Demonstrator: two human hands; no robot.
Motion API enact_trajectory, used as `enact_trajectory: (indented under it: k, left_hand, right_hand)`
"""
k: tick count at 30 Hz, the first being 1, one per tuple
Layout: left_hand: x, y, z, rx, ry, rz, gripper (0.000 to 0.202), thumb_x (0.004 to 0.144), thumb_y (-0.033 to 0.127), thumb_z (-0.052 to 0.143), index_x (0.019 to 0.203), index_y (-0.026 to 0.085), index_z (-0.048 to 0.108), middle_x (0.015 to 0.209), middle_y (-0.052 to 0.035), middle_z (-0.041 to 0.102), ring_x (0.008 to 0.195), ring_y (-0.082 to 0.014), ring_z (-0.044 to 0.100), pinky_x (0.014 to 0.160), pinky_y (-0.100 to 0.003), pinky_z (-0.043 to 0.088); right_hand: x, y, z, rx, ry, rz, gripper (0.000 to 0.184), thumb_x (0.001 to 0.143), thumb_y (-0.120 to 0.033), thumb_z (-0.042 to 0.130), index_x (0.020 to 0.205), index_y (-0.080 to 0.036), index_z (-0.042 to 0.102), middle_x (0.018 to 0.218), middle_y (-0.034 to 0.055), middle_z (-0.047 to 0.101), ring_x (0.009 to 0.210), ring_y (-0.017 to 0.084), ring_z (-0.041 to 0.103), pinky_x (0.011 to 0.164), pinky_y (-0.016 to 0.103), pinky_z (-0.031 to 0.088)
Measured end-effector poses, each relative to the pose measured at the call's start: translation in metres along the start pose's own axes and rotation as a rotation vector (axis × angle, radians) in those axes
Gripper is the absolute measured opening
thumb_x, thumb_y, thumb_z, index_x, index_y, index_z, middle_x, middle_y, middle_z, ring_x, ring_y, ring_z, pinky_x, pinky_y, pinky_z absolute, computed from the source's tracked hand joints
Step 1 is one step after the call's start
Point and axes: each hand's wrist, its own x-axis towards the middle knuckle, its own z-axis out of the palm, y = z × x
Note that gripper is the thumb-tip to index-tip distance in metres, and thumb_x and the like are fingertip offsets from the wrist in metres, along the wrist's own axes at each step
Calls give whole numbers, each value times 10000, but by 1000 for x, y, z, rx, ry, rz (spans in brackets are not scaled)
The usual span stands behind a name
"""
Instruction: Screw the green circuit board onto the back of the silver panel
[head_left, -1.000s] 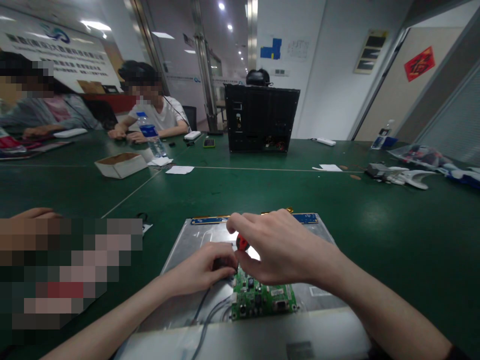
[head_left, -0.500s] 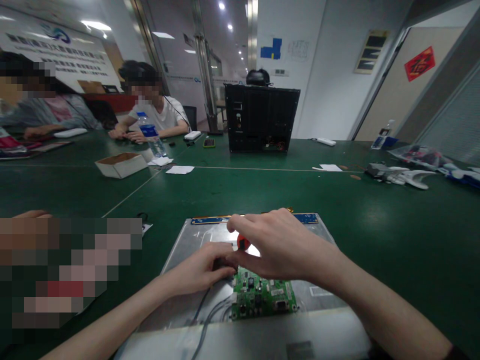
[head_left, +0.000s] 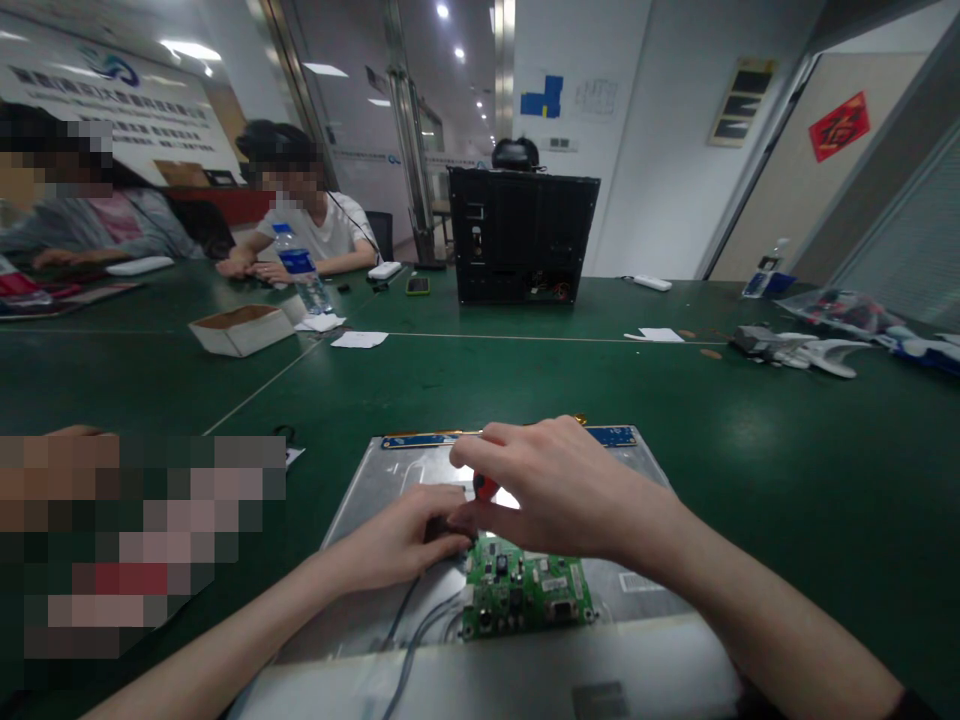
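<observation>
My right hand is closed around the red-and-black handle of a screwdriver, held steeply over the far left corner of a green circuit board. Its shaft and tip are hidden by my fingers. My left hand rests at that same corner with its fingertips bent together. Whatever they pinch is out of sight. The board lies on a silvery metal panel, which has a narrow blue circuit strip along its far edge. Grey cables run from the board's left side towards me.
A black monitor-like case stands across the green table. An open box and a water bottle are at the left. Grey and white parts lie at the right. Two people sit at the far left.
My right fingers have shifted slightly to the left around the screwdriver, and its handle shows a different black-and-red side. My left hand, the board and the panel stay in place.
</observation>
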Motion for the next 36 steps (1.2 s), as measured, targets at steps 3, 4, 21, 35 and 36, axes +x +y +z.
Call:
enact_trajectory:
  k: [3, 4, 21, 35, 36]
  left_hand:
    - [0, 3, 0, -40, 1, -1, 61, 853, 173, 583, 835, 159, 639, 817, -32, 682, 735, -182, 605, 670, -264, 462]
    - [0, 3, 0, -55, -7, 6, 66, 852, 165, 579, 849, 161, 645, 829, -30, 687, 737, -179, 610, 673, -261, 465]
    - [1, -2, -1, -42, -31, 98, 111, 904, 150, 581, 905, 172, 689, 912, -46, 701, 812, -182, 633, 744, -278, 496]
    - [1, -3, 1, -39, -2, 69, 63, 902, 194, 580, 872, 162, 627, 812, -27, 663, 705, -163, 598, 647, -249, 469]
    - [1, -4, 1, -23, 1, 68, 71, 900, 196, 580, 855, 161, 623, 796, -25, 655, 698, -163, 594, 639, -248, 464]
  right_hand:
    - [0, 0, 1, -23, 6, 13, 153, 973, -353, 558, 1016, -210, 589, 885, 8, 691, 620, 121, 553, 492, 281, 172]
    - [0, 0, 1, -26, 7, 11, 144, 979, -339, 539, 1010, -209, 593, 882, 8, 692, 619, 119, 551, 491, 280, 170]
    - [1, -1, 1, -13, 4, 76, 196, 985, -374, 533, 1014, -184, 576, 860, 17, 711, 629, 129, 573, 514, 280, 190]
    - [0, -2, 2, 4, 13, 68, 136, 967, -318, 541, 996, -186, 559, 846, 6, 725, 620, 131, 578, 513, 275, 186]
    - [0, -3, 2, 5, 9, 62, 119, 955, -295, 542, 993, -183, 557, 847, 10, 722, 625, 132, 577, 512, 274, 186]
